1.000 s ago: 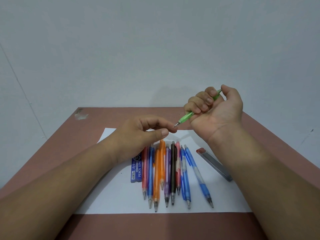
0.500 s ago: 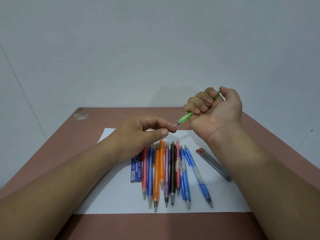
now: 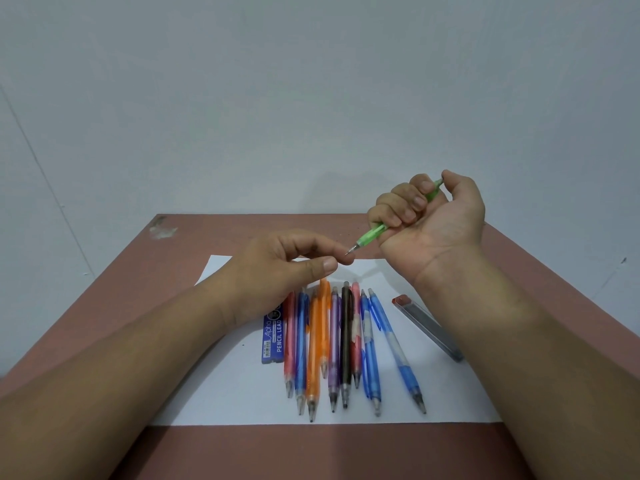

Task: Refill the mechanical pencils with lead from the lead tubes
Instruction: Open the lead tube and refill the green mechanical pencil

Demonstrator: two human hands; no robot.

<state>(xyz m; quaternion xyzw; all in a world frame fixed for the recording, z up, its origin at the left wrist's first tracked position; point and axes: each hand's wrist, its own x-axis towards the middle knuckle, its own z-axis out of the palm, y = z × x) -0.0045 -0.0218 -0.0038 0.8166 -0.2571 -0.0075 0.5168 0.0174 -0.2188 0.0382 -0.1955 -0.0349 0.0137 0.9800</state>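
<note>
Count on paper (image 3: 242, 393): nine pencils (image 3: 341, 344), two lead tubes, blue (image 3: 273, 336) and grey (image 3: 427, 327).
Right hand (image 3: 429, 216) fists green pencil (image 3: 372, 233) above paper, tip down-left. Left hand (image 3: 287, 268) curled, forefinger tip at the pencil tip; whether it pinches lead, cannot tell.

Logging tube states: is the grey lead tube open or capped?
Capped, it seems: the grey tube lies flat on the paper, red cap on its far end.

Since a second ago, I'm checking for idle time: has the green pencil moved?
No. The green pencil sits in the right hand, its tip level with the paper's far edge as before.
</note>
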